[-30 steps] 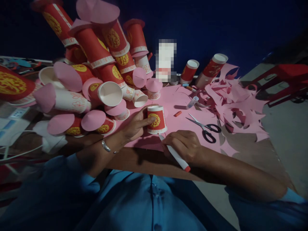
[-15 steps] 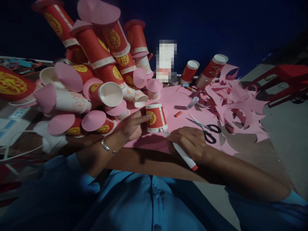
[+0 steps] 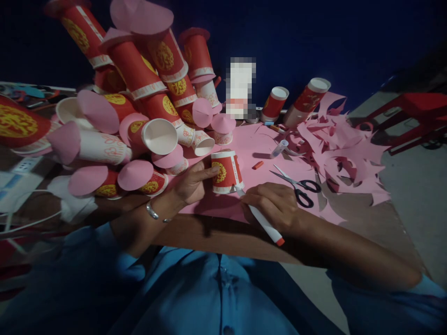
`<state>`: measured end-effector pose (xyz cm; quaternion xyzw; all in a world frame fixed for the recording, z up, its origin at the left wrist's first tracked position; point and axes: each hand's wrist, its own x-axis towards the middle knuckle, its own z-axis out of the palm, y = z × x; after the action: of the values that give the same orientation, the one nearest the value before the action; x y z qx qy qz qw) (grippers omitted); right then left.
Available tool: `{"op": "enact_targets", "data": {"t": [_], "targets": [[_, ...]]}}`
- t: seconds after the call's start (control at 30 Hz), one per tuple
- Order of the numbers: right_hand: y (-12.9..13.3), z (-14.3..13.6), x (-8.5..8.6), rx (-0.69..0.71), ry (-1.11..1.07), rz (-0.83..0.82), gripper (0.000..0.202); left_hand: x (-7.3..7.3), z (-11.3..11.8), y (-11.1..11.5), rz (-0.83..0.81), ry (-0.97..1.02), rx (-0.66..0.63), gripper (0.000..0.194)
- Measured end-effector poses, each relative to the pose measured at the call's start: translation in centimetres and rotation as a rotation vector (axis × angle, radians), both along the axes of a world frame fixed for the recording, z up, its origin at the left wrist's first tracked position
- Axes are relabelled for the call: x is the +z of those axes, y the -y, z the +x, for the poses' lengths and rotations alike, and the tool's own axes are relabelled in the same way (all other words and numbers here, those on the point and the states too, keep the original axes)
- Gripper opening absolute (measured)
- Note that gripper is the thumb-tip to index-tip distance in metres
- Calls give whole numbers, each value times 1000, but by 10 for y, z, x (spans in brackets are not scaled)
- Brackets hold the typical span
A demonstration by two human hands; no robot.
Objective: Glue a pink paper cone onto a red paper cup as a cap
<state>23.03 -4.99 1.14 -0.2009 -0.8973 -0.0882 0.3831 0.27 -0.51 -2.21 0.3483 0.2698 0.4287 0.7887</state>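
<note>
A red paper cup (image 3: 226, 172) with a yellow emblem and white bands is gripped near its left side by my left hand (image 3: 192, 185), thumb across the front. Its narrower white end faces up. My right hand (image 3: 274, 207) is closed around a white marker (image 3: 264, 224) with a red-orange end. The marker's tip meets the white band low on the cup's right side. Pink paper (image 3: 218, 204) lies beneath both. Black-handled scissors (image 3: 296, 185) rest open beyond my right hand, and a small red cap (image 3: 258, 165) lies near the cup.
Stacked paper cups with pink cone tops (image 3: 138, 65) crowd the left. Pink paper scraps (image 3: 344, 139) pile up at the right, near two standing cups. A clear-capped tube (image 3: 279, 149) lies on the pink sheet. A red stool (image 3: 415, 111) stands beyond the table's right side.
The marker and my right hand have shifted very slightly up and to the left along the cup's lower band. My left hand keeps its hold on the cup.
</note>
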Motion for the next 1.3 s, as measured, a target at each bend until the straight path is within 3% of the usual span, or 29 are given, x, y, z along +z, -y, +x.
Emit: {"op": "enact_targets", "data": {"t": [0.33,0.83,1.3], "targets": [[3,0,-3,-36,-37,-11,12,1,-3,-2,-38,63,-33,68],[3,-4,-6,0,-61,-67,13,7,2,0,-48,71,-5,77],[5,-7,-12,31,-31,-66,10,0,-1,2,-18,-77,22,74]]}}
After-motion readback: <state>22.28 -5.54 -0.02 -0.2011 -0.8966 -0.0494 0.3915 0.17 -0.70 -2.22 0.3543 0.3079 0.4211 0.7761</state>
